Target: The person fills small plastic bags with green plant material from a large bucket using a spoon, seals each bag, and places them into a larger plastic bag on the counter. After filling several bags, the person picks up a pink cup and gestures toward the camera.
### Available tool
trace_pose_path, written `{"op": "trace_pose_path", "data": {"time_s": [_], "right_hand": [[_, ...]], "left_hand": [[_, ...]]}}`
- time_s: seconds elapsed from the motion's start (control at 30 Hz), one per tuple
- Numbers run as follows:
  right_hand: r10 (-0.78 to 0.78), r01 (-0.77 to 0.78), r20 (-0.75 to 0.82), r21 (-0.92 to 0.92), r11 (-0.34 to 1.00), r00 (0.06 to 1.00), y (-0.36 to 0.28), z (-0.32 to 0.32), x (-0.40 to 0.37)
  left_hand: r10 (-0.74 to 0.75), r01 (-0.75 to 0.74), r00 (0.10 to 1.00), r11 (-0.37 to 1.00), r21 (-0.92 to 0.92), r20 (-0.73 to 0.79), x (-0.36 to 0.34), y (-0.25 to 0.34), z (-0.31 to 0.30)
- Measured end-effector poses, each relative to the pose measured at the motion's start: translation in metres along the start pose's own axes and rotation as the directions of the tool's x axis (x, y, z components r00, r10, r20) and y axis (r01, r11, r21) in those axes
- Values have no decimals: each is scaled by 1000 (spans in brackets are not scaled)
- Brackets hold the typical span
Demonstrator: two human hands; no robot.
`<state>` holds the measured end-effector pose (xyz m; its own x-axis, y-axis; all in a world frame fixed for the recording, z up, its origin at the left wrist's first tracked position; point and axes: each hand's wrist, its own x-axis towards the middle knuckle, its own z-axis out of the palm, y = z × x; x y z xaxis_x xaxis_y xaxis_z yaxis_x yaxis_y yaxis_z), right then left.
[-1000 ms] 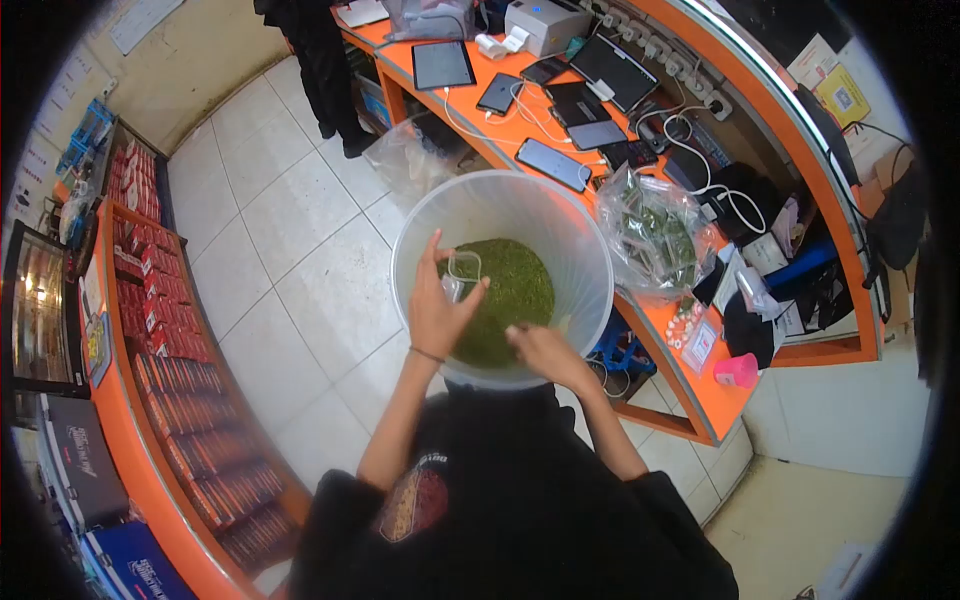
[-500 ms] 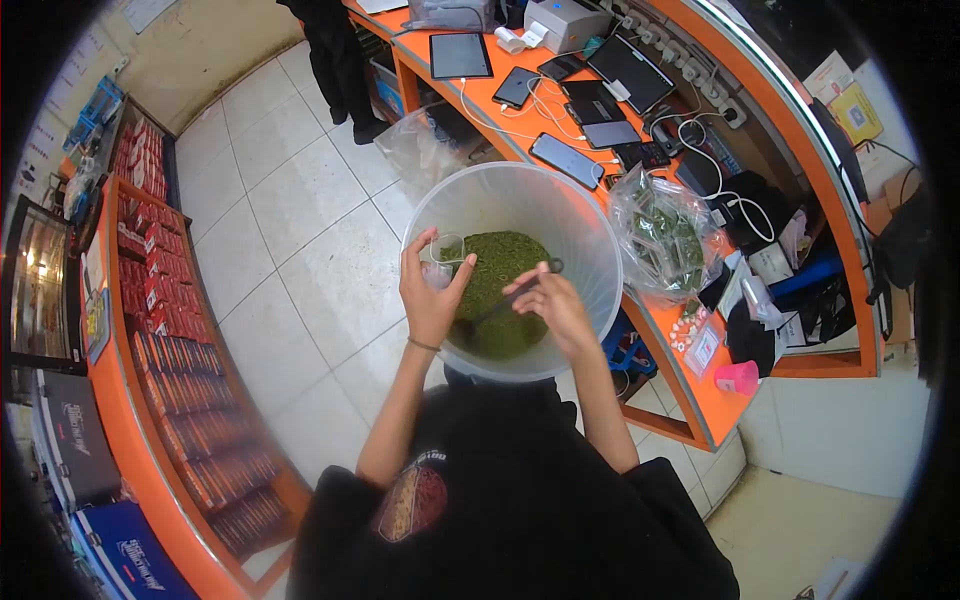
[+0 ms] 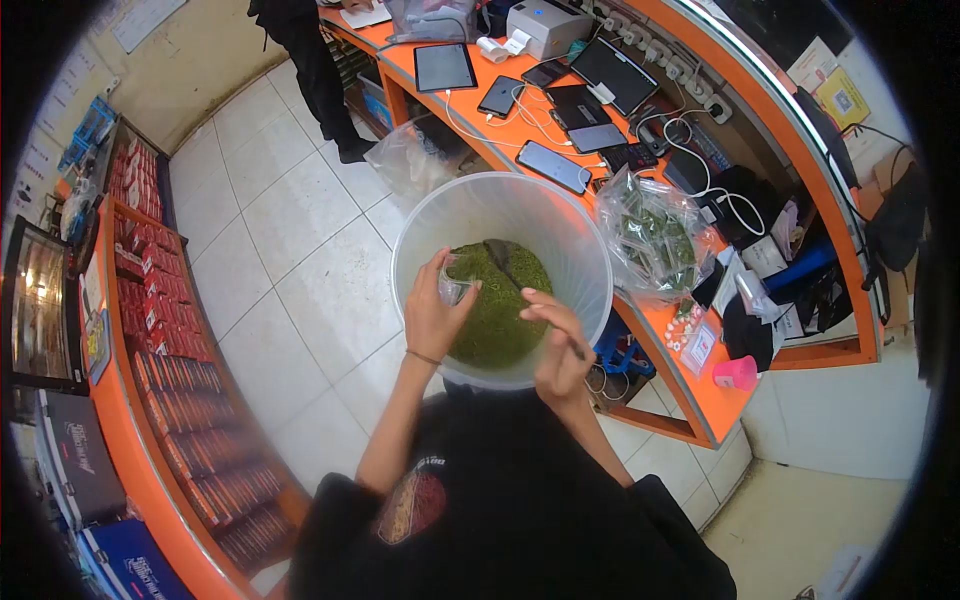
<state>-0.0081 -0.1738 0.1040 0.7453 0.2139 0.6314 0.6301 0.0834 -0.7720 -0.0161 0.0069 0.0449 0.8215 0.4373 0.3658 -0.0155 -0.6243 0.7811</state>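
Note:
A large translucent tub stands in front of me with loose green shredded material at its bottom. At the tub's left side my left hand holds a small clear plastic bag between thumb and fingers, its mouth spread. My right hand grips the handle of a dark spoon near the tub's right front rim. The spoon's head lies over the far part of the green material. To the right, a big clear bag holds several small green-filled packets.
An orange counter carries phones, a tablet, cables, a printer and a pink cup. Another person's dark-clothed legs stand at the far left of it. A shelf of red packets runs along the left.
My right hand has moved back toward me and the tub's right front rim. The spoon's head has swung from the near left to the far side of the material. The small bag sits slightly lower.

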Motion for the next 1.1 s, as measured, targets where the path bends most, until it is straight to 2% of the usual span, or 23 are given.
{"op": "trace_pose_path", "data": {"time_s": [0.03, 0.07, 0.1, 0.13, 0.17, 0.2, 0.3, 0.33, 0.37, 0.43, 0.47, 0.53, 0.57, 0.63, 0.67, 0.73, 0.77, 0.83, 1.0, 1.07, 1.1], "right_hand": [[-41, 40, -65, -25, 999, 997, 7, 1, -2], [29, -20, -197, 47, 999, 980, 16, 2, -5], [30, -20, -194, 50, 999, 980, 23, -6, -7], [206, -187, 53, -247, 951, 977, 29, -22, -7], [427, -245, 229, -551, 798, 875, 35, -30, -7], [424, -243, 226, -553, 797, 877, 41, -30, -9], [646, -559, 226, -348, 752, 729, 57, -21, -17], [663, -632, 109, -223, 743, 741, 47, -13, -8], [666, -635, 108, -222, 740, 738, 47, -4, -3], [469, -442, 52, -254, 860, 882, 50, 12, 7], [469, -445, 44, -252, 859, 882, 57, 16, 8], [315, -245, 98, -432, 868, 944, 74, 24, 8], [310, -240, 99, -431, 870, 946, 79, 20, 8], [320, -179, 361, -372, 911, 876, 82, 7, 13], [322, -181, 367, -370, 911, 873, 82, 2, 13], [481, -459, 269, -145, 877, 834, 73, -6, 22], [483, -459, 270, -148, 876, 833, 68, -9, 26], [445, -405, 375, -183, 896, 813, 59, -12, 31], [491, -459, 391, -179, 870, 779, 61, -7, 17], [575, -615, 325, 26, 788, 751, 64, -5, 10], [573, -613, 325, 26, 790, 752, 62, -2, 10]], "left_hand": [[28, -28, 1000, 1000, 13, -1, 1, -2, 0], [27, -27, 1000, 1000, 16, -6, 1, -3, 0], [28, -28, 1000, 1000, 11, -2, 0, -3, 0], [32, -32, 999, 999, 4, 2, 1, -2, 0], [36, -36, 999, 999, 2, -1, 2, 0, 0], [36, -35, 999, 998, -43, 16, 4, 4, -1], [64, -57, 996, 993, -102, 62, 6, 9, -3], [76, -65, 993, 991, -113, 90, 4, 9, -4], [74, -63, 993, 992, -113, 94, 3, 10, -5], [109, -81, 978, 984, -157, 177, 2, 12, -7], [114, -85, 977, 984, -157, 183, 2, 14, -6], [154, -132, 969, 984, -121, 194, 3, 16, -5], [156, -135, 969, 983, -121, 189, 4, 15, -4], [202, -191, 943, 979, -67, 266, 3, 6, -4], [194, -184, 945, 981, -65, 264, 1, 1, -4], [42, 60, 934, 961, -271, 356, 3, -3, -3], [40, 63, 934, 960, -274, 356, 3, -5, -4], [-125, 338, 879, 843, -418, 459, 5, 3, -10], [-142, 347, 893, 822, -452, 427, 1, -1, -9], [-148, 349, 902, 803, -483, 406, 2, 0, -10], [-179, 400, 885, 764, -506, 429, 3, 0, -12]]}}
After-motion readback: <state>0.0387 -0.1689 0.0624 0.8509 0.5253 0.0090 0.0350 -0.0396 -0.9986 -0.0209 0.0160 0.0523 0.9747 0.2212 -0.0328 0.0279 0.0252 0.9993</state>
